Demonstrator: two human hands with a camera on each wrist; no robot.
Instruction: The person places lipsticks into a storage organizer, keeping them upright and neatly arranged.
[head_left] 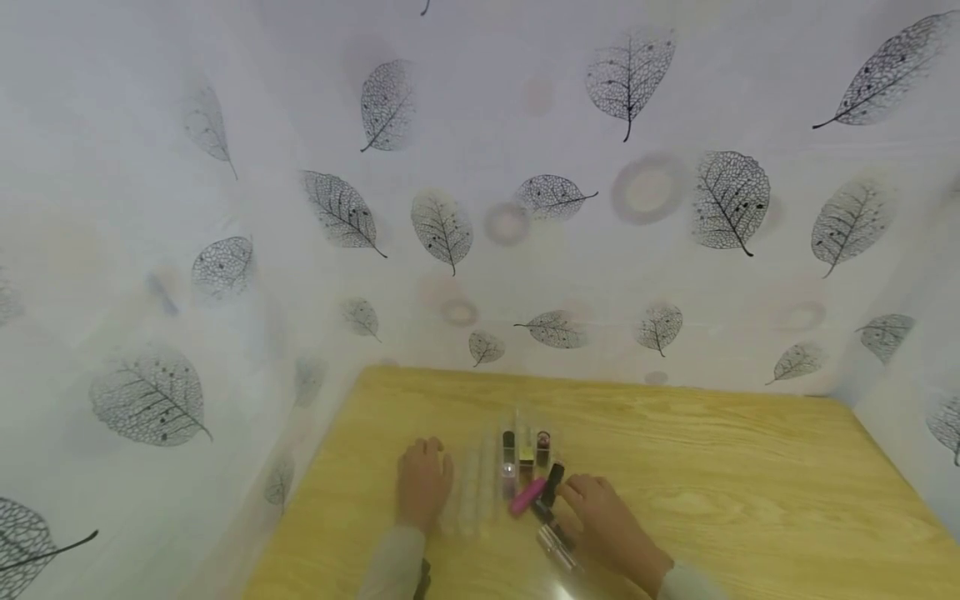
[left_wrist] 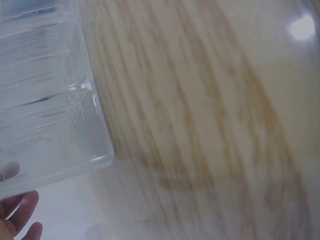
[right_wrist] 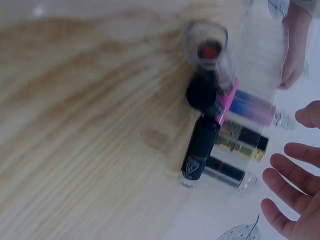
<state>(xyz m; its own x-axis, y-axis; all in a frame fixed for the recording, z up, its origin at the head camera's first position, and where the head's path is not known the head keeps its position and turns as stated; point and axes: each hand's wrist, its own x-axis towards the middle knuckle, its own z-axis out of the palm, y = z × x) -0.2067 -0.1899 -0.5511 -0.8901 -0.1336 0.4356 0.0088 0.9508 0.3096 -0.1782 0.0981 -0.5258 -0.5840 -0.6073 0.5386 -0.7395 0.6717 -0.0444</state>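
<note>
A clear organizer (head_left: 470, 492) with several compartments lies on the table; its empty corner section (left_wrist: 45, 130) shows in the left wrist view. My left hand (head_left: 424, 485) rests beside its left side, fingers relaxed. My right hand (head_left: 609, 523) hovers with spread fingers (right_wrist: 287, 192) beside loose cosmetics and holds nothing. Among these are a pink tube (head_left: 528, 497), a black nail polish bottle (right_wrist: 199, 150), a black-capped item (head_left: 553, 483) and a clear-topped lipstick (head_left: 557, 547). A lipstick (head_left: 543, 446) and a purple-based bottle (head_left: 509, 482) stand in the organizer's right compartments.
The wood-grain table (head_left: 750, 492) extends on both sides. A white curtain with leaf prints (head_left: 555, 196) encloses its back and sides. Under my left wrist a dark object (head_left: 423, 578) shows partly; its kind cannot be told.
</note>
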